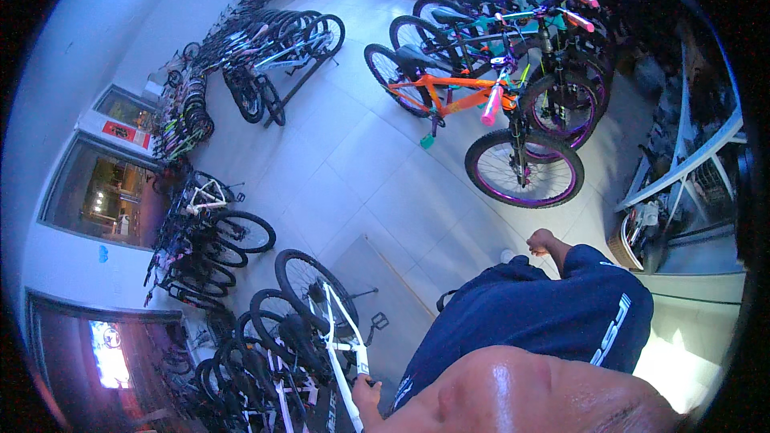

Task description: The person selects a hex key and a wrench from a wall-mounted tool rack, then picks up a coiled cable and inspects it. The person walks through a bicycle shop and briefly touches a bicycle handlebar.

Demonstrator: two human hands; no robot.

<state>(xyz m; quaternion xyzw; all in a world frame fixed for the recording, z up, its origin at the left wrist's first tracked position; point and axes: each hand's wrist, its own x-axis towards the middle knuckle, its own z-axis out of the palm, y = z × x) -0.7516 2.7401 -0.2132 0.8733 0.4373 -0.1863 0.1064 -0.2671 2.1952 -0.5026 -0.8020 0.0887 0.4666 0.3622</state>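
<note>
My left hand hangs low at my left side, its fingers curled in. It overlaps the frame of a white bicycle in the head view; I cannot tell whether the two touch. Nothing shows in that hand. Out in front of my body is my right hand, closed in a loose fist over the floor with no object visible in it. Ahead of it stands an orange bicycle with pink grips and a purple-rimmed front wheel.
Pale floor tiles run between rows of parked bicycles. More bicycles line the left wall and the back. At right, a basket sits below a white curved rack. A lit screen shows through a doorway at lower left.
</note>
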